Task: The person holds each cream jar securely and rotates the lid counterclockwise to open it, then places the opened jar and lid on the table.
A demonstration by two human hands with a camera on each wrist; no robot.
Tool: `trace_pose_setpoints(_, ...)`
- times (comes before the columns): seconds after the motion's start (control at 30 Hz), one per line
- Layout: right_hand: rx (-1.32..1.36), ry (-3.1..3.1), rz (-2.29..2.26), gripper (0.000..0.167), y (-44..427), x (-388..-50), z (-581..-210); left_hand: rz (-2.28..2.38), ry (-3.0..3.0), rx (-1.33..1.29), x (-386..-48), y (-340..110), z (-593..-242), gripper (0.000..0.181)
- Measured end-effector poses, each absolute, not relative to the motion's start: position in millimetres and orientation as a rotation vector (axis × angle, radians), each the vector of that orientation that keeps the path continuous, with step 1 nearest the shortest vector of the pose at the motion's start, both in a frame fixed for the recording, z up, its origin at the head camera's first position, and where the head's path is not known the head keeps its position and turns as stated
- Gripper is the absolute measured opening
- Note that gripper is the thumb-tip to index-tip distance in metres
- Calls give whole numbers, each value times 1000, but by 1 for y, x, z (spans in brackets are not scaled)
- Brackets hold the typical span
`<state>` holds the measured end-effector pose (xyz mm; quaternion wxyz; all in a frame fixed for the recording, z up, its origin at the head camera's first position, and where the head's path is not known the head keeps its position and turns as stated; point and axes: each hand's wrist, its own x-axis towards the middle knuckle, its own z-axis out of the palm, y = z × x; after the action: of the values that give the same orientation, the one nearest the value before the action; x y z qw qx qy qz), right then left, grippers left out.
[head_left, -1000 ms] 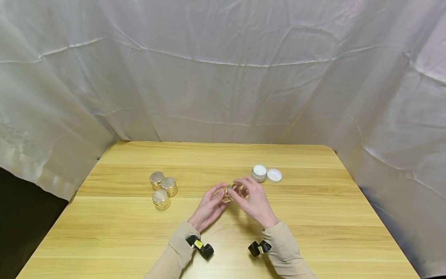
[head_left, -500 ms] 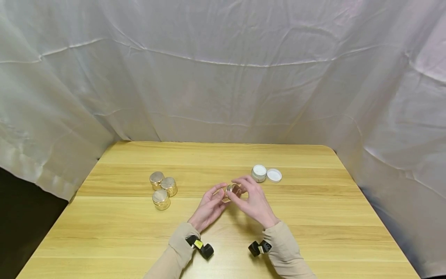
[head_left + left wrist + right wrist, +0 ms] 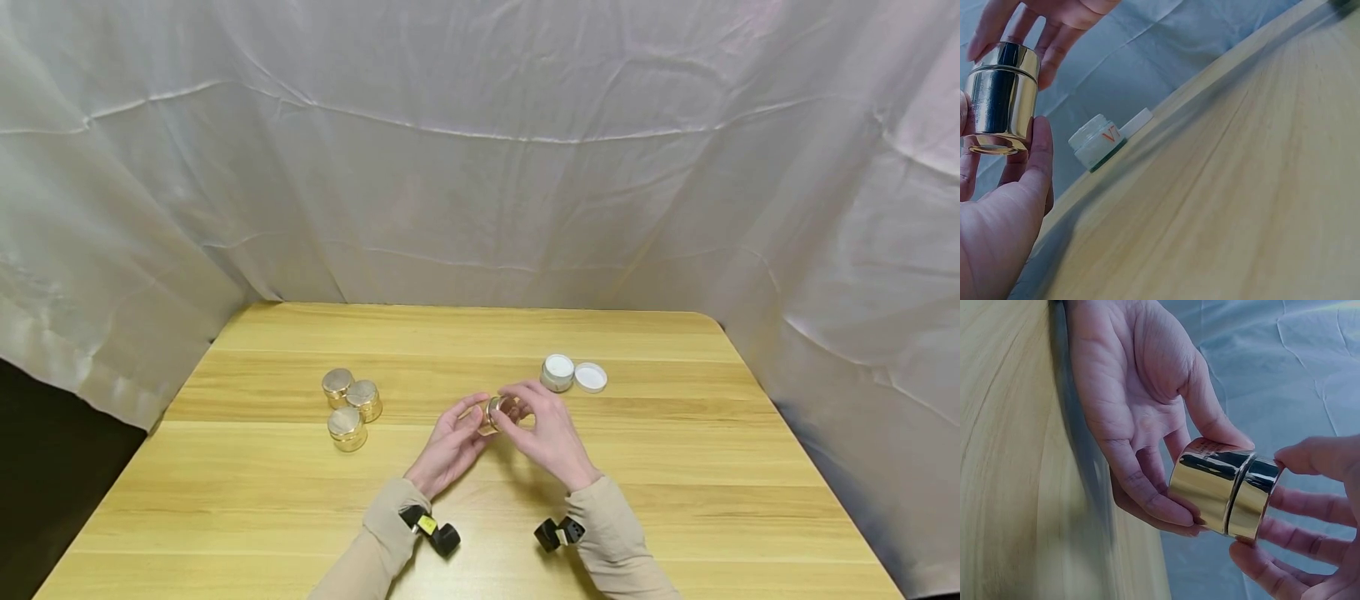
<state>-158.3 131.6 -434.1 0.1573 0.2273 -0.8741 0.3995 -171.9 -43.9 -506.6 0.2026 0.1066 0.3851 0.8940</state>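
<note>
Both hands hold one shiny gold cosmetic jar [image 3: 1210, 481] above the table, tilted on its side. My left hand [image 3: 452, 442] grips the jar's body, thumb on one side and fingers round the other. The fingers and thumb of my right hand [image 3: 550, 433] pinch the rim of its gold lid [image 3: 1255, 497]. A thin dark seam shows between lid and body in both wrist views. Behind the right hand stands an uncapped white cream jar [image 3: 557, 372] with orange lettering on its side. Its white lid [image 3: 591, 377] lies beside it, inner side up.
Three more gold jars [image 3: 347, 429] with lids on stand in a cluster to the left on the wooden table [image 3: 675, 467]. A pale fabric curtain [image 3: 480, 183] hangs behind the table and at both sides.
The right hand's fingers shift slightly on the gold lid, and the jar's angle varies a little. The left hand stays in place, as do the other jars.
</note>
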Motion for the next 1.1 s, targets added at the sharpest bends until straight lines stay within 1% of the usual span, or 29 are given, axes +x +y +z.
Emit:
trace_pose_setpoints(0.2, 692, -2504, 1121, 30, 132, -159, -435, 2491, 1087, 294, -172, -44, -507, 19)
trace_pose_setpoints(0.5, 563, -2535, 1190, 31, 131, -158, -435, 2489, 1078, 301, -171, -44, -507, 21)
trace_pose_setpoints(0.77, 522, -2534, 1212, 28, 130, -158, -436, 2489, 1085, 296, -172, -43, -506, 19)
trace_pose_setpoints(0.93, 604, -2518, 1165, 28, 130, -158, -435, 2489, 1082, 289, -172, -44, -506, 19)
trace_pose_setpoints(1.1, 710, -2494, 1134, 32, 132, -159, -437, 2489, 1077, 286, -172, -44, -506, 18)
